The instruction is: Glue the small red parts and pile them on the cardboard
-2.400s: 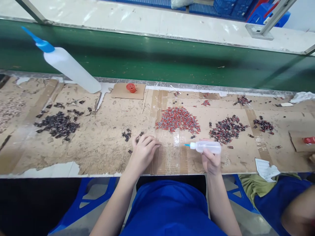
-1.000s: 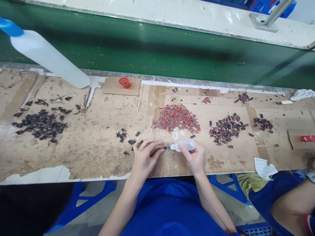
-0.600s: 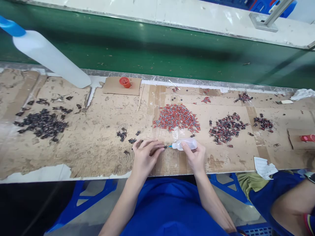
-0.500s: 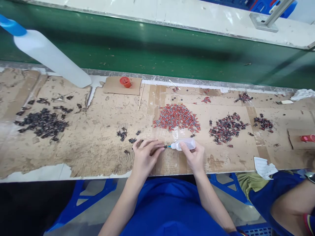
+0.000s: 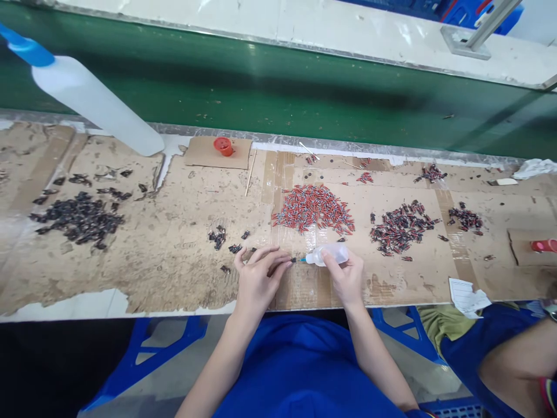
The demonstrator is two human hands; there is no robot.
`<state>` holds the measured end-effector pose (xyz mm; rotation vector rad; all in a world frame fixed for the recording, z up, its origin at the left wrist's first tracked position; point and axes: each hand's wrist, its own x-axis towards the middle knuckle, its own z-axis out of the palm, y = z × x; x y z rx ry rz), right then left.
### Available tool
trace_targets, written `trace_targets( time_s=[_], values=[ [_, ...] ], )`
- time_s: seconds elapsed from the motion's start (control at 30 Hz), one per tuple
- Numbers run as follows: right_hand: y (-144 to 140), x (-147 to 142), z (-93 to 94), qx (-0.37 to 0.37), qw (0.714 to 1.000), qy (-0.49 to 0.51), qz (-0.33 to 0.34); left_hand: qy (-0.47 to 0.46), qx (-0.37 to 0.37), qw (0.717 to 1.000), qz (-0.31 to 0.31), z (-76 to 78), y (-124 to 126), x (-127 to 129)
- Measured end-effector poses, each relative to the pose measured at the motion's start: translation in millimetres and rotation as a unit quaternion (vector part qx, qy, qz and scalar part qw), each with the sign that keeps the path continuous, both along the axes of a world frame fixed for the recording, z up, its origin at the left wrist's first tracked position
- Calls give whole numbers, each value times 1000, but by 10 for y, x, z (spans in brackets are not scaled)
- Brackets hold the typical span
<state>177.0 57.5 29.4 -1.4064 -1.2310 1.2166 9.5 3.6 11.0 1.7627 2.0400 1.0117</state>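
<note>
My right hand [image 5: 346, 277] grips a small clear squeeze bottle [image 5: 331, 253] lying sideways, its blue nozzle pointing left. The nozzle tip meets a tiny dark part pinched between the fingertips of my left hand [image 5: 257, 278]. Both hands rest on the cardboard-covered bench [image 5: 174, 244] near its front edge. A few small black parts [image 5: 220, 237] lie just left of my left hand. A pile of red pieces [image 5: 312, 209] sits behind the bottle.
A heap of black parts [image 5: 78, 216] lies far left, mixed red-and-black piles [image 5: 402, 226] to the right. A large white bottle with blue cap [image 5: 93, 103] leans at the back left. A red cap [image 5: 223, 146] sits on cardboard. Behind runs a green conveyor belt [image 5: 278, 87]. Another person's arm [image 5: 517, 360] is at lower right.
The bottle came leftward from my right side until its nozzle met the part in my left fingers. Over the last half second both hands stay nearly still.
</note>
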Motion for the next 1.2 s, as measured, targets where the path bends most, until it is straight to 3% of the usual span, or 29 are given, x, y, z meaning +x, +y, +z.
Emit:
trace_targets(
  time_s=[0.2, 0.3, 0.4, 0.47, 0.53, 0.6, 0.67, 0.8, 0.97, 1.2],
  values=[
    [9, 314, 50, 7, 997, -30, -67, 16, 7, 1000, -15, -30, 1, -29],
    [-22, 535, 91, 23, 986, -150, -75, 22, 11, 1000, -16, -34, 7, -35],
    [-38, 622, 168, 77, 933, -340, -89, 20, 2, 1000, -19, -35, 9, -19],
    [-1, 576, 229, 147, 894, -412, -96, 17, 4, 1000, -20, -36, 7, -7],
    [89, 456, 273, 210, 885, -413, -54, 7, 10, 1000, -12, -34, 4, -5],
    [221, 290, 281, 243, 894, -373, 54, -12, 18, 1000, -5, -24, 0, -19],
    [369, 110, 249, 251, 889, -348, 160, -32, 22, 999, 2, -5, -9, -45],
    [581, -163, 144, 217, 858, -385, 262, -54, 39, 997, 26, 30, -42, -94],
    [584, -256, 84, 207, 804, -462, 312, -101, 60, 993, 24, 77, -68, -111],
    [445, -313, 80, 253, 754, -525, 303, -137, 66, 988, 5, 114, -32, -73]
  ],
)
